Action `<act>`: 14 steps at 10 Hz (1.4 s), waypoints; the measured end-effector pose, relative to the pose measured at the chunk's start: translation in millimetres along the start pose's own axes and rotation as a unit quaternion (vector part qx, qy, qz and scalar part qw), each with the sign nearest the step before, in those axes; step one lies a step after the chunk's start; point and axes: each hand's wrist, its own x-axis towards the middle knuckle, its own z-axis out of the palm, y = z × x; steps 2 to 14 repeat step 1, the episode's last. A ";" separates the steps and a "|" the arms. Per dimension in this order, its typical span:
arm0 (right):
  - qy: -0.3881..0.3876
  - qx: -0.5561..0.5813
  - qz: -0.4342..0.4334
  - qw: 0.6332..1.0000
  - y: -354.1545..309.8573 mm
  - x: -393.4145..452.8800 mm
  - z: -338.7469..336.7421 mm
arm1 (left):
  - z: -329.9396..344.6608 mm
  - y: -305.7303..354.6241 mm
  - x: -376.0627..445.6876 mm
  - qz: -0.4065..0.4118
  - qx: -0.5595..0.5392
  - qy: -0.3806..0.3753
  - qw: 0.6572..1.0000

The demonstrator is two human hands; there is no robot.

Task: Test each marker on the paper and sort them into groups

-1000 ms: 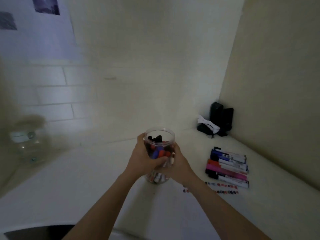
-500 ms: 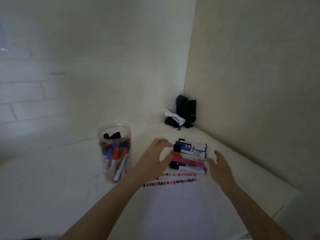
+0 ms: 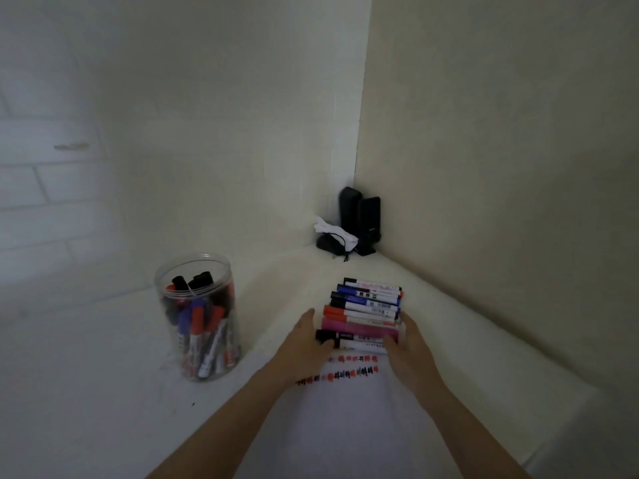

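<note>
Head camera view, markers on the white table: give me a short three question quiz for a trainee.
1. True or false: the clear plastic jar of markers lies tipped over.
2. Which hand reaches the capped ends of the row of laid-out markers? A. left hand B. right hand
3. Fill in: the red and black test scribbles are on the white ____.

Key: 1 false, it stands upright. 2 A. 3 paper.
</note>
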 end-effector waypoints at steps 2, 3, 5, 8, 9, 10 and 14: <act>-0.018 -0.085 -0.048 0.995 -4.7 -20.1 -25.0 | -25.0 -9.4 -36.4 0.053 0.108 0.024 0.992; -0.018 -0.085 -0.048 0.995 -4.7 -20.1 -25.0 | -25.0 -9.4 -36.4 0.053 0.108 0.024 0.992; -0.018 -0.085 -0.048 0.995 -4.7 -20.1 -25.0 | -25.0 -9.4 -36.4 0.053 0.108 0.024 0.992; -0.018 -0.085 -0.048 0.995 -4.7 -20.1 -25.0 | -25.0 -9.4 -36.4 0.053 0.108 0.024 0.992; -0.018 -0.085 -0.048 0.995 -4.7 -20.1 -25.0 | -25.0 -9.4 -36.4 0.053 0.108 0.024 0.992; -0.018 -0.085 -0.048 0.995 -4.7 -20.1 -25.0 | -25.0 -9.4 -36.4 0.053 0.108 0.024 0.992; -0.018 -0.085 -0.048 0.995 -4.7 -20.1 -25.0 | -25.0 -9.4 -36.4 0.053 0.108 0.024 0.992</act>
